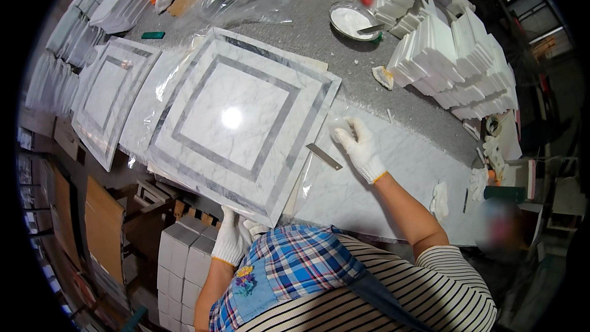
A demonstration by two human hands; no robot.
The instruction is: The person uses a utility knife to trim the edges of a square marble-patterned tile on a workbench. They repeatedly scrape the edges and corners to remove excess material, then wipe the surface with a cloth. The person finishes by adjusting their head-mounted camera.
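A square marble panel (230,110), white with grey inlaid bands, lies on stacked panels in front of me. My left hand (231,238), in a white knit glove, grips its near edge by the corner; some fingers are hidden. To the right, my gloved right hand (361,147) is closed on a small pale translucent piece (338,128), its exact kind unclear. That hand is over a plain marble slab (393,172), just beyond the panel's right edge. Beside it a flat metal blade (324,156) lies across the slab, near the panel.
Stacks of white tiles (430,49) stand at the far right, near a metal bowl of white paste (353,21). Another inlaid panel (114,86) lies left. Clear plastic film (252,0) covers the far table. Spare gloves (439,200) lie right. Another person's gloved hand (461,3) shows far right.
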